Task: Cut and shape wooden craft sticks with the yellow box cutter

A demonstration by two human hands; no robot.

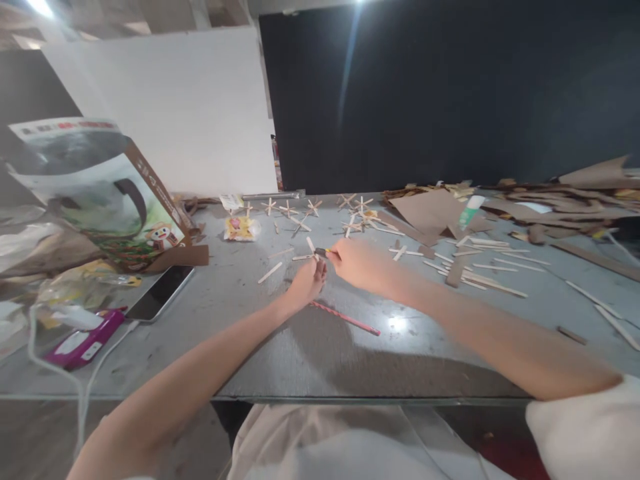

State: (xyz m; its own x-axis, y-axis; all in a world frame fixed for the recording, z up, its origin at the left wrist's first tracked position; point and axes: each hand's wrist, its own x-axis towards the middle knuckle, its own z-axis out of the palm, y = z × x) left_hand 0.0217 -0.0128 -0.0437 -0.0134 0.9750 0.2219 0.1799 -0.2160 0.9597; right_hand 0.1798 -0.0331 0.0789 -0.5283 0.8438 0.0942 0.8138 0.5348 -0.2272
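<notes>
At grey tbl [240, 370], L hand [306, 281] grips stick [311, 245], R hand [353, 263] sm. dark tool [321, 253].

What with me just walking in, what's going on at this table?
A person is at work at a grey table. The left hand pinches a pale stick; the right hand holds a small dark object close by it, too blurred to identify. Star-shaped stick pieces lie farther back, loose sticks to the right, and a red pencil nearer the person.
</notes>
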